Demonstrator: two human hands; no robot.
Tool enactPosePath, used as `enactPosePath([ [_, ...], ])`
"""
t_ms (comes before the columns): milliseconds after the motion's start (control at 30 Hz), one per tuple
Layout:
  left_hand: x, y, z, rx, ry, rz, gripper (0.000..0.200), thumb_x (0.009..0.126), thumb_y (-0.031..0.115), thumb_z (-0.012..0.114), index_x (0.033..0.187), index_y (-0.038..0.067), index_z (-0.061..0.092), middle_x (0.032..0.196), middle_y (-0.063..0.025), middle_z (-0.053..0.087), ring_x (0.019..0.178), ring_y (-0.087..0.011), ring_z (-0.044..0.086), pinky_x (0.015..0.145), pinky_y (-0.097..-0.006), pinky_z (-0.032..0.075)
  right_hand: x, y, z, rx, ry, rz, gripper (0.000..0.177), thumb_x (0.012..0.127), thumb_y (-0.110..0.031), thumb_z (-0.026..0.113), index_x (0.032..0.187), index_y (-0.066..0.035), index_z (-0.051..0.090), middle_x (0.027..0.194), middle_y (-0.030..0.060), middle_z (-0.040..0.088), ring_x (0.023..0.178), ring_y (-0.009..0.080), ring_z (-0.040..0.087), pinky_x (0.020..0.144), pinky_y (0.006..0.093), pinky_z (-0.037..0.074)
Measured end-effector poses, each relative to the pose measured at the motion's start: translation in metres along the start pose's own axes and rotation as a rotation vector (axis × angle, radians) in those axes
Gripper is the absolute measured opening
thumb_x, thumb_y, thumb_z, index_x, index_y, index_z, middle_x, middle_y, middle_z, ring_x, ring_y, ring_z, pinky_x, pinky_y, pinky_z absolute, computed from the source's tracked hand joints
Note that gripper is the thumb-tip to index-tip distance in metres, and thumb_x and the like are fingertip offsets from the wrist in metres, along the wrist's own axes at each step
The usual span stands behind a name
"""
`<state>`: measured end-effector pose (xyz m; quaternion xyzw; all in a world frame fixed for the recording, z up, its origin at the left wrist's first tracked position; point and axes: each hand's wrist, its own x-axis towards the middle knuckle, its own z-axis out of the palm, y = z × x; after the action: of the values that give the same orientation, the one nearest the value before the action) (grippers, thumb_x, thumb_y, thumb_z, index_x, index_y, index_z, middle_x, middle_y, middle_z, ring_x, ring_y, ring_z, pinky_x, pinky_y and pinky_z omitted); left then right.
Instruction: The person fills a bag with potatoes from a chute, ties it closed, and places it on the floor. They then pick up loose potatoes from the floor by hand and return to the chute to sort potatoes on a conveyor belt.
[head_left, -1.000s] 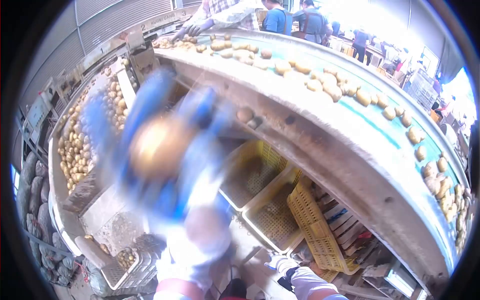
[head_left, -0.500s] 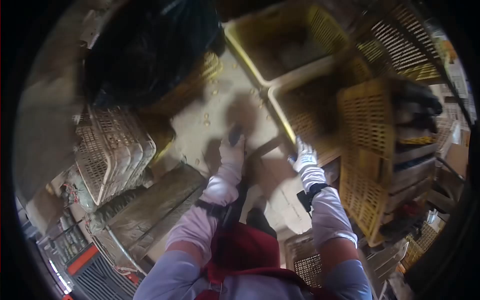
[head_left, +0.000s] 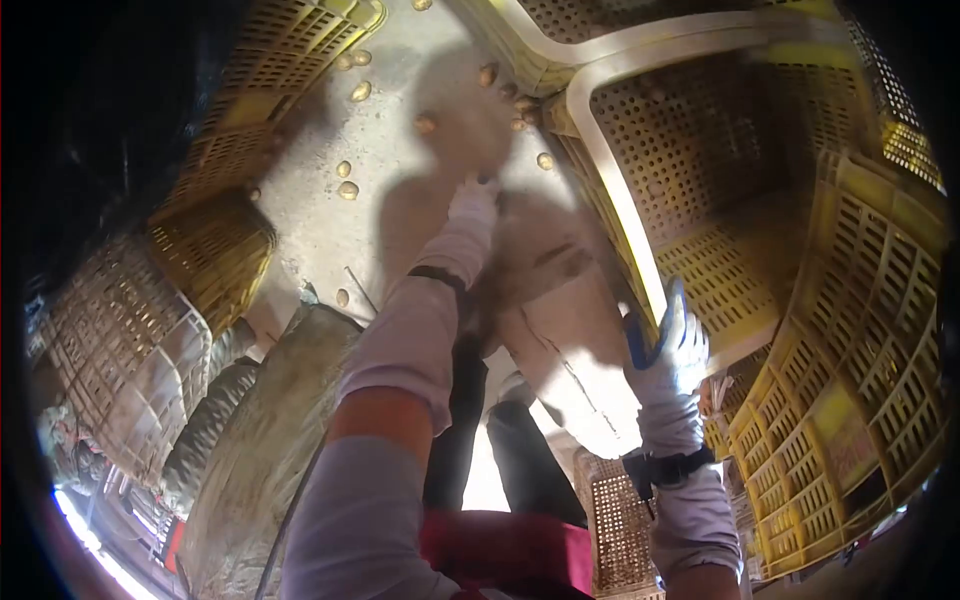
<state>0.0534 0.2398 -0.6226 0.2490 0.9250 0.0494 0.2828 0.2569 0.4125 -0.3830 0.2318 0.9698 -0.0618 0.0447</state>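
Observation:
A white-and-blue glove covers my right hand (head_left: 672,350). Its thumb is outside and its fingers are inside the near end of a yellow plastic crate's (head_left: 632,215) pale rim, gripping it. The crate has slotted, perforated walls, and its inside is in shadow. My left hand (head_left: 474,200) reaches forward over the floor in a pale glove, its fingers pointing away and mostly hidden behind the hand. Small, round brown potatoes (head_left: 347,190) lie scattered on the floor ahead and to the left of it.
Another yellow crate (head_left: 535,45) adjoins the far end. Tall slotted crates (head_left: 850,370) stand at right. On the left are more crates (head_left: 120,340), a dark plastic bag (head_left: 100,130) and a long dusty wrapped bundle (head_left: 265,450). A low perforated crate (head_left: 620,515) sits by my legs.
My view has moved closer to the floor and crates. My right hand has stayed at the crate rim, and its fingers now wrap over it. My left arm reaches further forward.

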Motion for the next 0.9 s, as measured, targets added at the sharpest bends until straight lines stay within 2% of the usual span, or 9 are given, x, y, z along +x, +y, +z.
enactPosePath([
  [100,0.026,0.004,-0.032,-0.296,-0.06,-0.126,0.039,0.08,0.013,0.062,0.118,0.022,0.058,0.13,-0.0178,0.046,0.106,-0.0386,0.057,0.092,-0.0433,0.048,0.002,-0.004,-0.004,-0.003,-0.047,0.051,0.063,0.084,-0.04,0.061,0.131,0.001,0.05,0.073,0.0087,0.052,0.064,0.025,0.053,0.06,0.0377,0.042],
  [167,0.045,0.021,-0.06,-0.506,0.175,0.04,0.042,0.08,0.013,0.06,0.121,0.021,0.055,0.129,-0.0193,0.046,0.105,-0.0409,0.056,0.091,-0.0443,0.048,0.003,-0.005,-0.004,0.004,-0.056,0.074,0.062,0.083,-0.04,0.062,0.13,0.0,0.051,0.073,0.009,0.052,0.064,0.0253,0.053,0.06,0.0378,0.042],
  [267,0.098,0.032,-0.057,-0.43,0.33,0.27,0.04,0.081,0.012,0.057,0.12,0.02,0.054,0.123,-0.0198,0.051,0.104,-0.0414,0.057,0.089,-0.0454,0.049,0.003,-0.005,-0.005,0.02,-0.064,0.092,0.06,0.083,-0.039,0.063,0.128,0.0,0.052,0.073,0.0098,0.052,0.065,0.0264,0.053,0.06,0.0385,0.042],
  [333,0.105,0.043,-0.064,-0.678,0.279,0.172,0.043,0.082,0.012,0.057,0.123,0.019,0.05,0.125,-0.0212,0.049,0.1,-0.0422,0.059,0.086,-0.0474,0.05,0.002,-0.005,-0.005,0.031,-0.09,0.112,0.059,0.082,-0.038,0.063,0.127,0.0,0.053,0.073,0.01,0.052,0.065,0.0271,0.053,0.06,0.0392,0.042],
  [400,0.093,0.057,-0.076,-0.46,-0.043,-0.066,0.046,0.083,0.014,0.057,0.127,0.018,0.045,0.132,-0.0226,0.043,0.095,-0.0428,0.061,0.083,-0.0482,0.051,0.002,-0.005,-0.005,0.009,-0.074,0.096,0.058,0.081,-0.037,0.064,0.125,0.0,0.054,0.072,0.0099,0.052,0.064,0.0271,0.054,0.06,0.0401,0.044],
  [467,0.093,0.062,-0.065,-0.373,0.048,0.013,0.049,0.083,0.016,0.059,0.128,0.017,0.041,0.134,-0.0242,0.04,0.093,-0.0422,0.062,0.081,-0.048,0.052,0.004,-0.004,-0.006,0.045,-0.065,0.102,0.058,0.08,-0.037,0.064,0.124,0.0,0.055,0.071,0.01,0.053,0.064,0.0266,0.054,0.06,0.0399,0.044],
  [533,0.082,0.068,-0.07,-0.427,0.014,-0.115,0.048,0.083,0.017,0.06,0.128,0.017,0.042,0.134,-0.0244,0.039,0.093,-0.0405,0.063,0.08,-0.0475,0.053,0.004,-0.004,-0.007,0.036,-0.075,0.108,0.058,0.08,-0.037,0.065,0.124,-0.001,0.055,0.072,0.01,0.053,0.064,0.0263,0.055,0.06,0.0392,0.044],
  [700,0.078,0.057,-0.036,-0.311,-0.056,-0.037,0.052,0.082,0.015,0.06,0.131,0.02,0.042,0.14,-0.0248,0.034,0.096,-0.0397,0.063,0.079,-0.046,0.054,0.002,-0.003,-0.008,0.042,-0.069,0.084,0.058,0.08,-0.036,0.065,0.125,0.0,0.054,0.074,0.0104,0.054,0.064,0.0257,0.054,0.059,0.0383,0.044],
  [900,0.104,0.043,-0.013,-0.118,-0.132,0.099,0.051,0.088,0.011,0.046,0.137,0.022,0.04,0.146,-0.0204,0.029,0.11,-0.0367,0.058,0.092,-0.0436,0.049,0.003,-0.003,-0.007,0.031,-0.038,0.067,0.06,0.081,-0.035,0.065,0.127,-0.001,0.052,0.075,0.0098,0.053,0.065,0.0255,0.054,0.059,0.0382,0.043],
])
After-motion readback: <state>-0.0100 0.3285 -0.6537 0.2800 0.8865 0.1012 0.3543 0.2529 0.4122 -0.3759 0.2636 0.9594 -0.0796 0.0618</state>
